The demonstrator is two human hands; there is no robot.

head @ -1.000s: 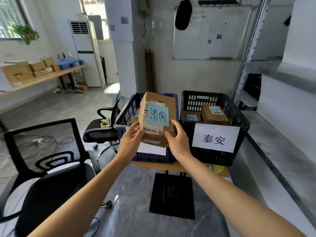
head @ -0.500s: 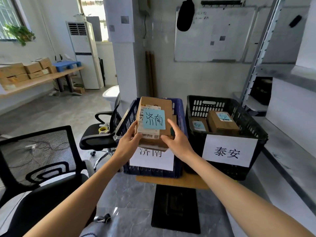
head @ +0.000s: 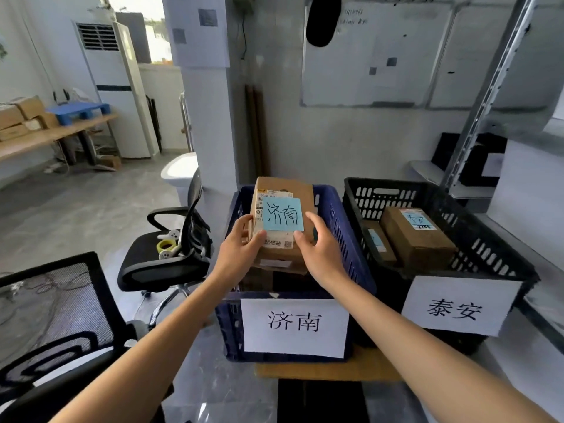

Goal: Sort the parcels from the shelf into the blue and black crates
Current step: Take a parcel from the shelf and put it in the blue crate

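We have lowered the parcel (head: pixel 300 190) into the blue crate (head: pixel 345 239) at frame centre. Our left hand (head: pixel 241 251) and right hand (head: pixel 320 251) both grip it, so release looks next.

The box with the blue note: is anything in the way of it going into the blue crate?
Nothing visible is. The left hand and right hand hold the parcel just above the open blue crate.

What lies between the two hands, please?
A parcel with a blue note; the left hand and right hand grip its sides at the blue crate, in the head view.
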